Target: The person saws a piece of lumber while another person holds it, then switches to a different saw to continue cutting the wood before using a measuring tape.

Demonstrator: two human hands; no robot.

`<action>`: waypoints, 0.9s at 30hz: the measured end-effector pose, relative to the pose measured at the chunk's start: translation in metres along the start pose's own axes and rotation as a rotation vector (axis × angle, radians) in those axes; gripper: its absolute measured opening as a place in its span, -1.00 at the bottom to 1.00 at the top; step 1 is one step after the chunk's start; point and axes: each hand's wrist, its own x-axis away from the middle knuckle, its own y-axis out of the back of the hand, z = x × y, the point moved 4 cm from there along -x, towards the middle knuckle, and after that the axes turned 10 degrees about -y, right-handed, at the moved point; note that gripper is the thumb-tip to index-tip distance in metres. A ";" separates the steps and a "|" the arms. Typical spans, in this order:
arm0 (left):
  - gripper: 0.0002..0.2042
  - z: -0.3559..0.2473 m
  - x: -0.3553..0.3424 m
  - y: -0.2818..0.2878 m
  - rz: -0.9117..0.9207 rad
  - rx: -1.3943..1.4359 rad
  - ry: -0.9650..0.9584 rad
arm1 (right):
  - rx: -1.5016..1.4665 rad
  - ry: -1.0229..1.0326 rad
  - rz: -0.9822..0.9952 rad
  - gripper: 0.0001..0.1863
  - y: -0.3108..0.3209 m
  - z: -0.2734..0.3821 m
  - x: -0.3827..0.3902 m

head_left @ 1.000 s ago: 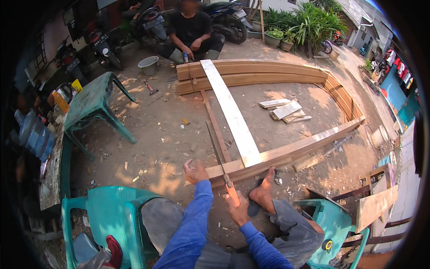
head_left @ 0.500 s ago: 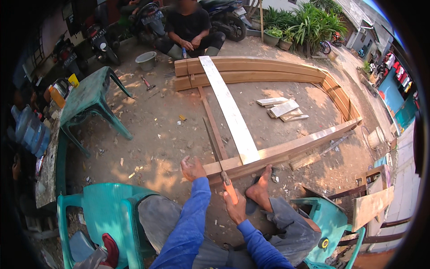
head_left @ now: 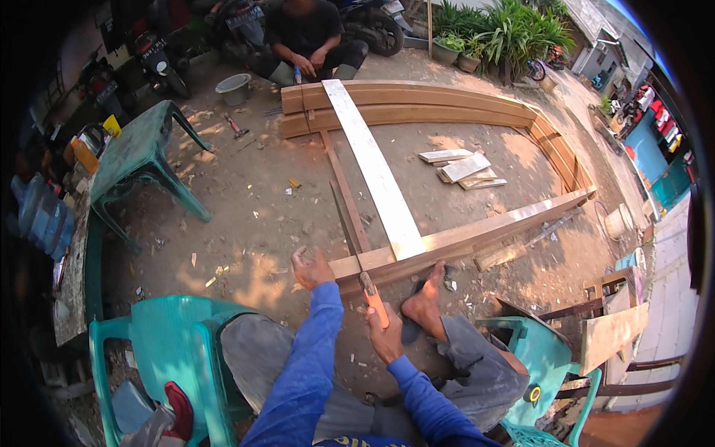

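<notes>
My left hand [head_left: 311, 270] grips the left end of the near wooden beam [head_left: 477, 227], fingers curled and partly raised. My right hand [head_left: 383, 328] holds the orange handle of a handsaw [head_left: 373, 296], whose thin blade crosses that beam and points away beside a narrow brown crosspiece [head_left: 342, 186]. A long white plank [head_left: 369, 167] lies across the near beam and the stacked far boards [head_left: 432, 104] of a curved wooden frame. Short pale boards [head_left: 465, 167] lie inside it. At the far end a seated person [head_left: 305, 37] holds a blue-handled tool [head_left: 297, 74] at the boards.
Teal chairs [head_left: 156, 343] flank my legs. A green plastic table [head_left: 138, 145] stands left, near a water jug [head_left: 45, 216]. A hammer [head_left: 237, 128] and basin [head_left: 232, 89] are on the ground. Motorbikes [head_left: 164, 63] and potted plants [head_left: 477, 37] stand behind; scrap panels [head_left: 611, 331] lean at right.
The whole scene has shifted up and slightly left in my view. My hands and the saw have barely moved relative to the near beam.
</notes>
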 end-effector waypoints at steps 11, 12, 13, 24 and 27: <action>-0.68 -0.011 0.002 0.006 -0.019 0.001 0.004 | -0.019 0.017 0.055 -0.75 -0.001 -0.004 -0.001; -0.69 -0.013 0.003 0.006 -0.011 -0.016 0.009 | -0.018 0.021 0.052 -0.75 0.000 -0.007 -0.001; -0.69 -0.016 0.004 0.005 -0.010 -0.011 0.006 | -0.019 0.025 0.048 -0.75 0.001 -0.009 -0.002; -0.73 0.001 0.003 0.000 -0.036 0.046 0.054 | 0.041 0.044 0.043 -0.74 0.003 0.002 0.001; -0.73 0.001 0.002 0.000 -0.057 -0.003 -0.012 | 0.018 0.037 0.056 -0.73 0.003 0.005 0.002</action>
